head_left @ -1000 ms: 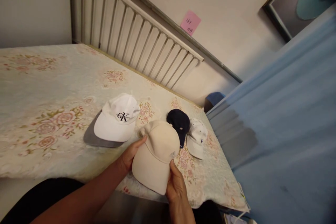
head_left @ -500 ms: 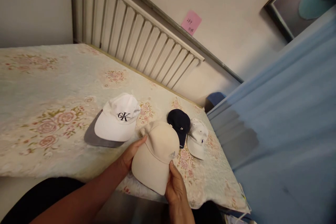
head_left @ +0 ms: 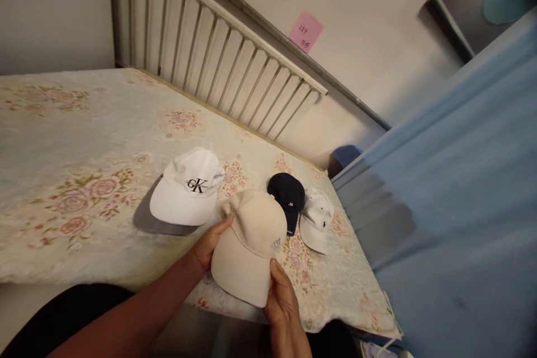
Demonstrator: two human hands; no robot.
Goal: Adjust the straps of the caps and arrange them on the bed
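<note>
Between my two hands is a beige baseball cap, held above the near edge of the table, brim toward me. My left hand grips its left side, thumb on top and fingers hidden beneath. At the brim's right corner my right hand pinches it, thumb up by the small grey logo. To the left lies a white cap with black letters, over a grey brim or cap. Behind the beige cap rest a dark navy cap and, touching it, an off-white cap.
A floral cloth covers the surface. White radiator bars run along the back wall, with a pink note above. On the right hangs a blue curtain. A blue item sits at the far corner. A framed picture is upper right.
The beige cap has tilted very slightly, its brim edge a little higher. Both hands keep their hold. The other caps stay where they were.
</note>
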